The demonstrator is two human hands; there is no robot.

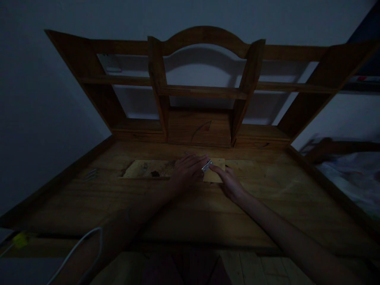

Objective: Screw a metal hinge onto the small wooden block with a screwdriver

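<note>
On a dim wooden desk [184,209], both my hands meet at a small metal hinge [207,166] lying on a pale wooden board [145,169]. My left hand [187,170] rests palm down on the board, its fingertips touching the hinge from the left. My right hand [229,181] lies on the board's right end, with its forefinger stretched to the hinge. The board sits flat near the back of the desk, partly covered by my hands.
A wooden hutch [202,91] with shelves and a small drawer rises at the desk's back. Small metal pieces [91,173] lie at the left. A white cable [80,245] and a yellow object [20,238] sit near the front left. A bed [350,178] is at the right.
</note>
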